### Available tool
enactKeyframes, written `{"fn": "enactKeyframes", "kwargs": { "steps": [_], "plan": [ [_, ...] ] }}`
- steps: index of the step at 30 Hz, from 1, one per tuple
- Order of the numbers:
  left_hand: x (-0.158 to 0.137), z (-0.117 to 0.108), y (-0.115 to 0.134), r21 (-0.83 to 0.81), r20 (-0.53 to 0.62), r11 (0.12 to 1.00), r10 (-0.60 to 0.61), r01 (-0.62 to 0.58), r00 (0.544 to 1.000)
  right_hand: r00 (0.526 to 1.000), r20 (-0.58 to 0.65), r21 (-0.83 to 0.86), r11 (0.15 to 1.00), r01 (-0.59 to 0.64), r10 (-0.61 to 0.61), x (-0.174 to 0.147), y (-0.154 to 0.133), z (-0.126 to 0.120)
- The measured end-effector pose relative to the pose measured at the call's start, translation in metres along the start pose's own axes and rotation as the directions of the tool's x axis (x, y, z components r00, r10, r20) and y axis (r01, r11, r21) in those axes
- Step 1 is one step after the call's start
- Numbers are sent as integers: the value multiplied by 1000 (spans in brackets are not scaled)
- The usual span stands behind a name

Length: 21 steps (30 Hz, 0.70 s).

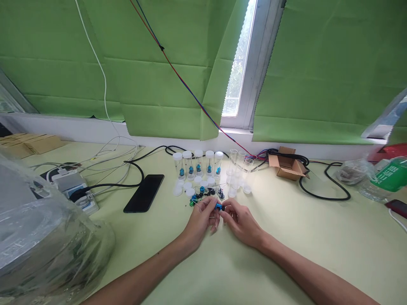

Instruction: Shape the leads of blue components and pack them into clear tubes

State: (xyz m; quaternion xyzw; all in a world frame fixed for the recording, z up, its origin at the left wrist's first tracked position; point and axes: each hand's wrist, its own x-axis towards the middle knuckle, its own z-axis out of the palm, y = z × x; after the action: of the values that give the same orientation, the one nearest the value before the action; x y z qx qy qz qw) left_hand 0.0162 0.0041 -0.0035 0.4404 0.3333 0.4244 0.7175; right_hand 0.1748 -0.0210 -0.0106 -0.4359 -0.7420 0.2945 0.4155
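Note:
Close together over the table, my left hand (206, 212) and my right hand (237, 216) meet at a small blue and black part (219, 206). The left fingers pinch its blue body, and the right thumb and forefinger grip its black end. Its exact kind is too small to make out. Just beyond lie loose blue, green and black parts (202, 192). Behind them stands a row of clear tubes (199, 163) with white caps, each with a small blue piece inside. Several open clear tubes (235, 167) stand to the right, and round white caps (190, 192) lie in front of the row.
A black phone (144, 193) lies left of the parts, near a power strip (83, 197) with cables. A large clear plastic bag (54, 237) fills the left front. At the back right are an open cardboard box (286, 165), black cable (327, 197) and a green-labelled bottle (386, 180).

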Motion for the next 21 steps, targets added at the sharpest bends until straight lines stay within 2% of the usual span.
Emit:
{"fn": "enactKeyframes", "kwargs": {
  "steps": [21],
  "plan": [
    [-2, 2, 1, 49, 11, 999, 4, -4, 1000, 1000, 9, -94, 996, -2, 3, 1, 3, 0]
  ]
}}
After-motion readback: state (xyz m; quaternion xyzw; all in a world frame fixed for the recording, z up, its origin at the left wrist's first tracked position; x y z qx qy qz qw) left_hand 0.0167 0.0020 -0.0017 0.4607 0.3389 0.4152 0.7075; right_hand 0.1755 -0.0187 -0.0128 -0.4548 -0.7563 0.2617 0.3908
